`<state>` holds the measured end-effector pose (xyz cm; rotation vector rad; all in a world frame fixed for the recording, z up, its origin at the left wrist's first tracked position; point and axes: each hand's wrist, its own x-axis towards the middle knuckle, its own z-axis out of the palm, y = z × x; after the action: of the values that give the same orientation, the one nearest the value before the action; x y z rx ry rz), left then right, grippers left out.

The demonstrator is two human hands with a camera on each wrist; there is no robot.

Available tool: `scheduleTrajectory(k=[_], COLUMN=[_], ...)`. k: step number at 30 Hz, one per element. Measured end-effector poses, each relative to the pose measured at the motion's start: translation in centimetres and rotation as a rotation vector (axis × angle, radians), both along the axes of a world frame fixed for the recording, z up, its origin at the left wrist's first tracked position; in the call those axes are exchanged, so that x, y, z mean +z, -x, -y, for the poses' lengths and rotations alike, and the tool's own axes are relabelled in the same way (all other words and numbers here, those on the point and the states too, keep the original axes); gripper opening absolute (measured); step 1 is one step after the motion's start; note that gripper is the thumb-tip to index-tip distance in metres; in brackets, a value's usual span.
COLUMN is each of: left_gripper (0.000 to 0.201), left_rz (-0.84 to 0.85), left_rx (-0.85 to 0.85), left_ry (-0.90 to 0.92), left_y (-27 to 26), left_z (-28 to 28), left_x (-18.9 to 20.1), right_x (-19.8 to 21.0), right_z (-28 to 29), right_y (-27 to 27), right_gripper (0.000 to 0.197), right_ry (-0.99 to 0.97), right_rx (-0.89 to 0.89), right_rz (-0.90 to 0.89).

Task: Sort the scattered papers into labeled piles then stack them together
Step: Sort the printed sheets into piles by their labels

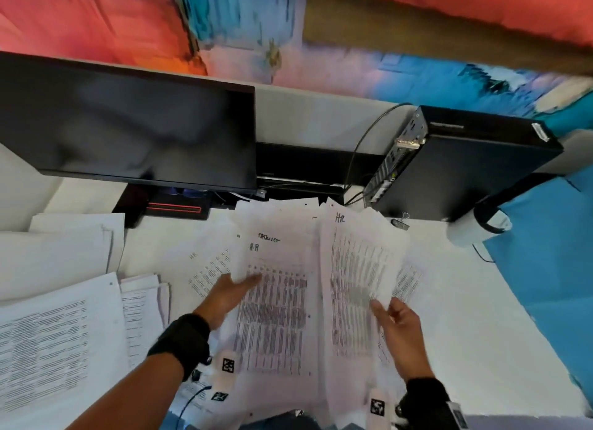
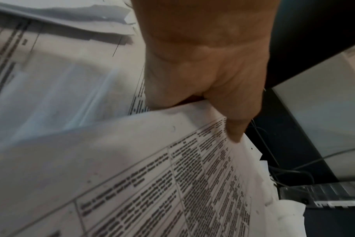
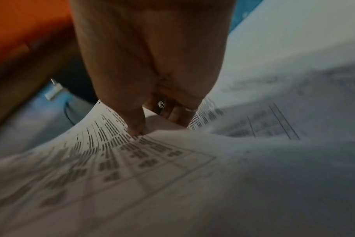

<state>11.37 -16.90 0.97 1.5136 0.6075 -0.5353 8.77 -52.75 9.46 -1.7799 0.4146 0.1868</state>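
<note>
Hands each pinch printed sheets, left hand, right hand; monitor behind, paper piles beside.

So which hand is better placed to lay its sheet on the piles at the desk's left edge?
Probably the left hand: it pinches the middle sheet and is nearer the left piles. The right hand grips the HR-marked sheet on the far side.

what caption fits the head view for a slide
Left hand and right hand each grip printed sheets above a paper-strewn desk.
</note>
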Motion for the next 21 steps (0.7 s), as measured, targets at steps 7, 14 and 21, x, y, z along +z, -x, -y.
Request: scheduleTrajectory(k=[7, 14, 21], left_gripper=[0.040, 0.027, 0.065], left_rz=[0.106, 0.162, 0.216], left_rx=[-0.146, -0.198, -0.367], left_ry=[0.128, 0.094, 0.086], left_y=[2.1, 2.2, 1.0], left_z=[4.9, 4.8, 2.9], left_x=[5.4, 5.2, 5.6], right_x=[-7.5, -5.9, -1.5], right_z=[-6.3, -4.3, -2.0], right_y=[0.9, 0.1, -0.1], right_gripper=[0.023, 0.098, 0.045], right_ry=[0.116, -0.089, 0.047], right_rx=[0.183, 0.002, 0.003], right_rz=[-0.095, -0.286, -0.262])
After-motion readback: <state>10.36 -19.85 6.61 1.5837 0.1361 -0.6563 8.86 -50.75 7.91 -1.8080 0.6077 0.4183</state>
